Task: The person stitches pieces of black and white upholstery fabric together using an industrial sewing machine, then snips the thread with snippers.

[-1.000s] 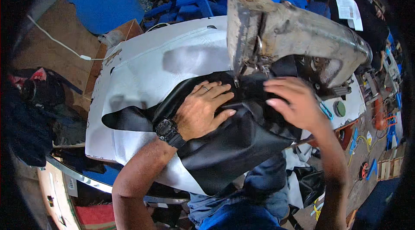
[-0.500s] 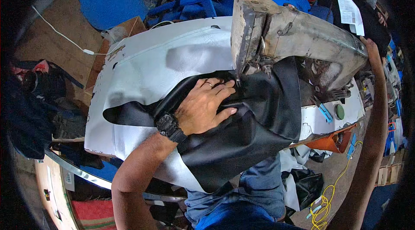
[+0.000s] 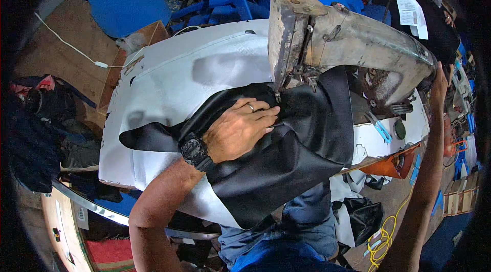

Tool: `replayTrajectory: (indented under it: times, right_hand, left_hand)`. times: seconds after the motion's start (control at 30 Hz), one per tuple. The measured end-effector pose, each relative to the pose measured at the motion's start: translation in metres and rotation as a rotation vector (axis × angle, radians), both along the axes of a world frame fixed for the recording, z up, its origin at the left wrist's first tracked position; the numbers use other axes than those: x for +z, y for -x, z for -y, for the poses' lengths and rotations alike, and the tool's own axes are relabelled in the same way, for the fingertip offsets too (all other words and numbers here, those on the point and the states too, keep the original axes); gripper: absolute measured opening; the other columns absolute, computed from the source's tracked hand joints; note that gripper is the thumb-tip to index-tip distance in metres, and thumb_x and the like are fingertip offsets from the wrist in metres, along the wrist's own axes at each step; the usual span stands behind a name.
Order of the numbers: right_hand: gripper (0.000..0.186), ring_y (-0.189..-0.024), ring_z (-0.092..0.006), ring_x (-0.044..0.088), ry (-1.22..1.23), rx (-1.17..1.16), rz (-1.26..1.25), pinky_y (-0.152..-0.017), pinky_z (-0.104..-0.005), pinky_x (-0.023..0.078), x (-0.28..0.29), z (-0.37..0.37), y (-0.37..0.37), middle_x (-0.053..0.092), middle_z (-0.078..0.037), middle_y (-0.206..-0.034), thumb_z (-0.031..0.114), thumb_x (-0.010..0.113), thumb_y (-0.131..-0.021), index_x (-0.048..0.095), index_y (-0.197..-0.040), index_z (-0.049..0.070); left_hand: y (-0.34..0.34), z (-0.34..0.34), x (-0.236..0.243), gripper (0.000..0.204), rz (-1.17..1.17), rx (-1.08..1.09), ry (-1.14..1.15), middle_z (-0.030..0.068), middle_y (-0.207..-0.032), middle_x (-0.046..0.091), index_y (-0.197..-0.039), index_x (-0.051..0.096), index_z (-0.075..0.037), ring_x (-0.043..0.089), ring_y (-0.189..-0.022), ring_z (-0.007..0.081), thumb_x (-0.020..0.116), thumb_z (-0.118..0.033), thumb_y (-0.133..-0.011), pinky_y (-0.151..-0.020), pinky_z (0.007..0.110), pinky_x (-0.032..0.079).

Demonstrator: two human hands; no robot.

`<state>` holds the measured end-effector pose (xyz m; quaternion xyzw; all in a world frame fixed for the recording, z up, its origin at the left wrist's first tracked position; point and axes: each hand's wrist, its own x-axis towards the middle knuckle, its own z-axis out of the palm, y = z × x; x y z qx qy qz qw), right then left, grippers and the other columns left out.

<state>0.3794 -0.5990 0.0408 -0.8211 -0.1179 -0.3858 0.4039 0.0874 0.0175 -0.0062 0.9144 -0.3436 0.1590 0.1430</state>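
Note:
A large piece of black leather-like material (image 3: 302,159) lies bunched over the white table and drapes over its near edge. My left hand (image 3: 240,128), with a ring and a black watch, rests on it just left of the needle area. Its fingers are drawn together and bent on a fold, and the thumb is mostly tucked from sight. The worn sewing machine (image 3: 358,41) stands over the material, its presser foot (image 3: 277,97) down near my fingertips. My right hand (image 3: 441,85) reaches to the machine's right end; its fingers are mostly hidden there.
The white tabletop (image 3: 169,82) carries a light blue cutter (image 3: 381,131) and a dark green round lid (image 3: 399,129) right of the material. An orange holder (image 3: 391,167) hangs under the table's right edge. Yellow cord (image 3: 386,236) and black scraps (image 3: 360,218) lie on the floor.
My left fingers have drawn together and the thumb has tucked in from its spread position. My right hand has moved slightly down and nearer along the machine's end. The view has shifted slightly.

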Motion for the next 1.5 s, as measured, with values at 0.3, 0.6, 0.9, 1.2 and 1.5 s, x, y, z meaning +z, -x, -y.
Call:
replayTrajectory:
  times: [0.3,0.6,0.9,1.2,1.5]
  right_hand:
    - [0.052,-0.096,-0.0150,0.062,0.158,-0.050,0.068,-0.088,-0.0320,0.051,0.038,-0.014,-0.010,0.071,-0.008,-0.109,0.044,0.048,-0.110,0.068,-0.120,-0.003]
    - [0.072,-0.102,-0.0212,0.064,-0.202,0.100,-0.220,-0.089,-0.0366,0.053,-0.017,-0.005,0.046,0.066,-0.012,-0.127,0.059,0.050,-0.106,0.050,-0.154,0.005]
    - [0.026,-0.113,-0.0166,0.064,-0.047,0.117,0.104,-0.101,-0.0306,0.048,0.004,-0.095,0.124,0.069,-0.010,-0.124,0.014,0.059,-0.107,0.065,-0.129,0.001]
    - [0.033,-0.124,-0.0363,0.062,0.664,1.003,-0.095,-0.108,-0.0466,0.049,-0.036,-0.347,0.204,0.071,-0.014,-0.126,0.000,0.066,-0.086,0.070,-0.119,0.000]
    - [0.026,-0.123,-0.0343,0.066,0.458,1.184,-0.224,-0.107,-0.0450,0.049,-0.050,-0.337,0.186,0.074,-0.012,-0.123,-0.007,0.065,-0.087,0.072,-0.112,-0.001]
  left_hand:
    - [-0.002,0.002,-0.006,0.038,-0.096,-0.036,0.095,0.0142,-0.146,0.062,-0.134,0.064,0.001,0.058,-0.136,0.0312,0.066,-0.009,-0.097,-0.119,0.045,0.044]
    - [0.002,0.001,-0.007,0.034,-0.044,-0.045,0.097,0.0149,-0.138,0.067,-0.128,0.069,-0.001,0.063,-0.130,0.0318,0.069,-0.008,-0.095,-0.112,0.043,0.050]
    - [0.008,0.012,-0.003,0.025,-0.033,0.047,0.176,0.0124,-0.125,0.071,-0.114,0.074,0.000,0.067,-0.115,0.0309,0.073,-0.014,-0.094,-0.102,0.041,0.053]
    - [0.003,0.013,-0.001,0.022,-0.050,-0.010,0.182,0.0137,-0.122,0.072,-0.111,0.074,0.001,0.067,-0.116,0.0316,0.073,-0.011,-0.093,-0.098,0.041,0.052]
    - [-0.002,0.001,-0.003,0.025,-0.082,-0.099,0.165,0.0130,-0.126,0.073,-0.117,0.073,0.000,0.066,-0.123,0.0319,0.070,-0.013,-0.096,-0.109,0.045,0.050]
